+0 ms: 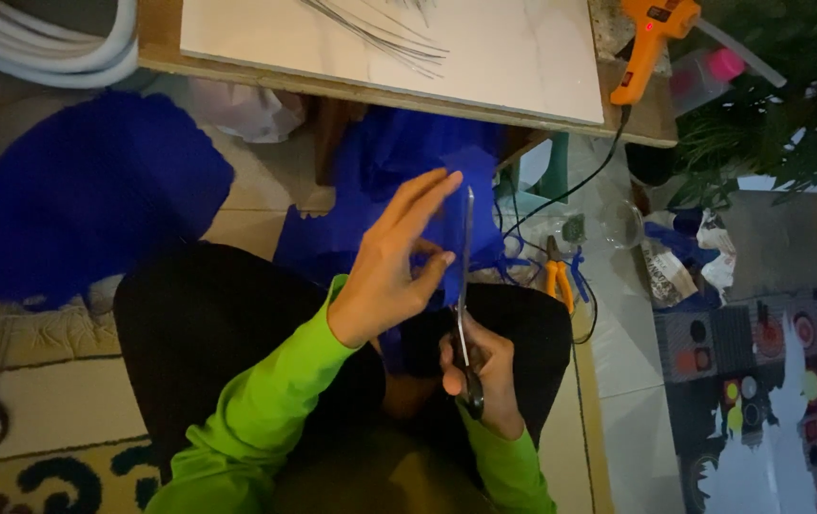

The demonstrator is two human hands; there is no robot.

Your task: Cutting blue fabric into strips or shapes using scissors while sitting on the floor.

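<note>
R hand (484, 366) clenched round the scissors (466, 295) grips at my lap, blades up and edge-on to me, so they run alongside the blue paper (446, 228). L hand (394, 262) pinches that sheet btwn thumb and fingers, other fingers fanned, prob. to keep it taut just beside the blades. Further out: more blue paper (85, 200) on floor at L, yellow-handled pliers (559, 276) near my knee, orange glue gun (646, 48) on low table (637, 119) w/ white board (503, 57)

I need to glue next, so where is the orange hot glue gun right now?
In the head view, the orange hot glue gun lies at the top right, on the right end of the low wooden table, beside the white board.
</note>
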